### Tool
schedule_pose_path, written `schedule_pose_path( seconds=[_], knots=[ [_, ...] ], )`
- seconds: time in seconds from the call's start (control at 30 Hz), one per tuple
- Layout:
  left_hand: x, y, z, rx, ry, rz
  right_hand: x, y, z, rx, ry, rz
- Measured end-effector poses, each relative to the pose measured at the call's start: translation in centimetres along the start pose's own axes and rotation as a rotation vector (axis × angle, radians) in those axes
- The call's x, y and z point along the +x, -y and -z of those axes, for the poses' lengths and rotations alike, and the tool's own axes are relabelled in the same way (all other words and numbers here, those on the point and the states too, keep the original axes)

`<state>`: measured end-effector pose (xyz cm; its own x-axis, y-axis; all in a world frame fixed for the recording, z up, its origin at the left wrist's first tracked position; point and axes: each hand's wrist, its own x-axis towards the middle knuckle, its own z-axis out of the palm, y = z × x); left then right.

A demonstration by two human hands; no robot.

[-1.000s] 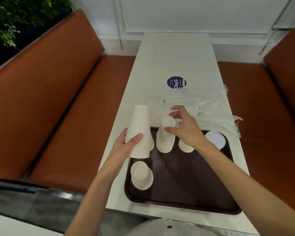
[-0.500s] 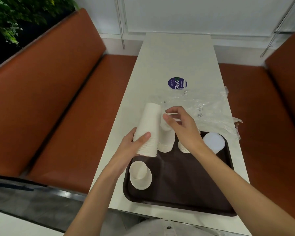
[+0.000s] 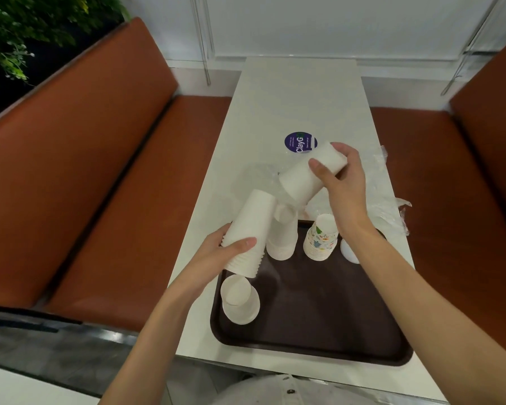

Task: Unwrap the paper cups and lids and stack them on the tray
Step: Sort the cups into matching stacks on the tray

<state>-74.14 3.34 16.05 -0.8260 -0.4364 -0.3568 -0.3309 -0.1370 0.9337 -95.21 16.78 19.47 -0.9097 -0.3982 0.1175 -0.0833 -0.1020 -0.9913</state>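
Observation:
My left hand (image 3: 216,252) grips a tall stack of upside-down white paper cups (image 3: 250,229), tilted over the left edge of the dark brown tray (image 3: 319,323). My right hand (image 3: 343,182) holds a single white cup (image 3: 307,176) on its side in the air above the tray's far edge. On the tray stand an upside-down white cup stack (image 3: 282,235), a stack of cups with a coloured print (image 3: 322,238), a short white stack (image 3: 239,299) near the left front, and a white lid (image 3: 349,251), partly hidden by my right forearm.
Crumpled clear plastic wrap (image 3: 389,200) lies on the white table (image 3: 298,97) beyond the tray. A round blue sticker (image 3: 300,141) sits on the table behind it. Brown benches (image 3: 100,171) flank the table on both sides.
My right hand has lifted one white cup off the stack on the tray, up and to the right. The left hand's stack has tilted and shifted slightly right.

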Motion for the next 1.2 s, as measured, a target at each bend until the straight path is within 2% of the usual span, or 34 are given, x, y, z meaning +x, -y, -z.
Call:
schedule_pose_path(
  seconds=[0.07, 0.27, 0.6, 0.73, 0.93, 1.07, 1.2],
  knots=[
    [0.1, 0.1, 0.7, -0.043, -0.017, 0.009, -0.9, -0.7, -0.5, -0.06, 0.011, 0.073],
    [0.2, 0.0, 1.8, -0.082, -0.041, 0.017, -3.0, -4.0, -1.7, -0.304, 0.171, 0.109],
    [0.3, 0.1, 0.8, -0.152, -0.052, 0.035, -3.5, -5.0, -1.7, -0.427, 0.249, 0.105],
    [0.5, -0.3, 0.0, -0.157, -0.038, 0.049, -4.0, -3.5, -1.7, -0.313, 0.219, 0.113],
    [0.2, -1.1, -2.0, -0.194, 0.084, 0.077, -5.3, -2.4, -3.1, -0.025, 0.353, -0.21],
    [-0.1, -0.7, -2.0, -0.165, 0.091, 0.036, -3.8, -1.3, -2.1, 0.106, 0.258, -0.276],
    [-0.3, 0.2, -1.0, -0.103, 0.037, 0.001, -1.8, -0.1, -0.7, 0.133, 0.131, -0.19]
  ],
)
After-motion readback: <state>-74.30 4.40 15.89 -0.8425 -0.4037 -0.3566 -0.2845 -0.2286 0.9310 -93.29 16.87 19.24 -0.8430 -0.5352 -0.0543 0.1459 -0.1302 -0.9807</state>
